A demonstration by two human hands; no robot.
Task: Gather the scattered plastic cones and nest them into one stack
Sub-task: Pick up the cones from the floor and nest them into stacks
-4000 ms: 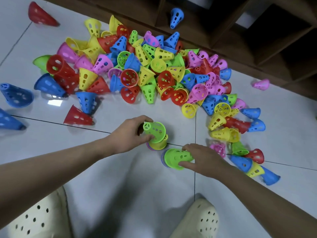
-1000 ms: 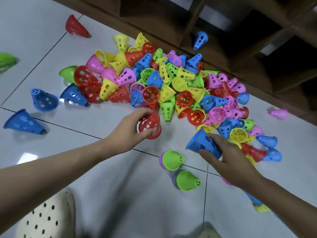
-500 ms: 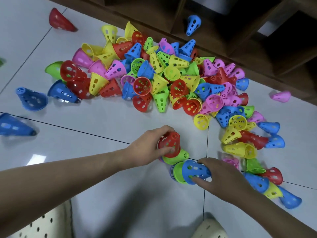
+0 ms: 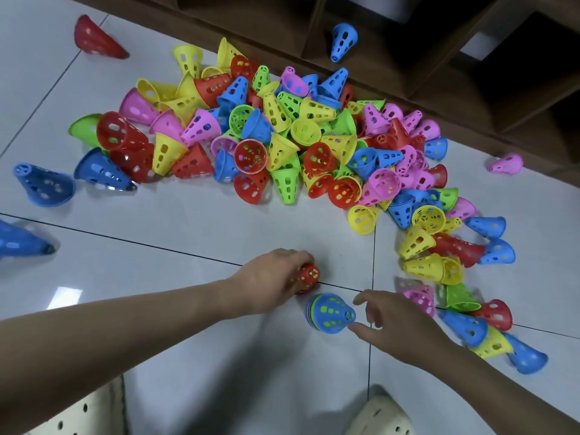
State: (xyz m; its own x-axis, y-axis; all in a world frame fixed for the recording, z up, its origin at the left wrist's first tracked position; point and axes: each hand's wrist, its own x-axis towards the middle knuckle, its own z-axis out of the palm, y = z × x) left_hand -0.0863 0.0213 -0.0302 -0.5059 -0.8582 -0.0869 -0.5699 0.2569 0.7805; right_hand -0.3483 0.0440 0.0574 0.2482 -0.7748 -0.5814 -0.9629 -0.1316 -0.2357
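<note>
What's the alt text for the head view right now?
A person's left hand grips a red cone atop one small stack on the white tiled floor, while the open right hand hovers beside a blue-topped stack. A large pile of colourful perforated cones lies beyond.

Floor tiles [image 4: 194, 221]: glossy white, ceramic by the look, smooth, dark grout lines, glare patch at 9 o'clock. Cone pile [image 4: 282, 146], 12 o'clock: hard plastic, perforated, slight sheen, in red, yellow, blue, pink and green. Blue-topped stack [image 4: 332, 313] at centre: same plastic. Shelving [image 4: 439, 58], 1 o'clock: dark brown wood, matt. Clogs [image 4: 381, 417], 6 o'clock: cream foam-like plastic, matt, holed.
</note>
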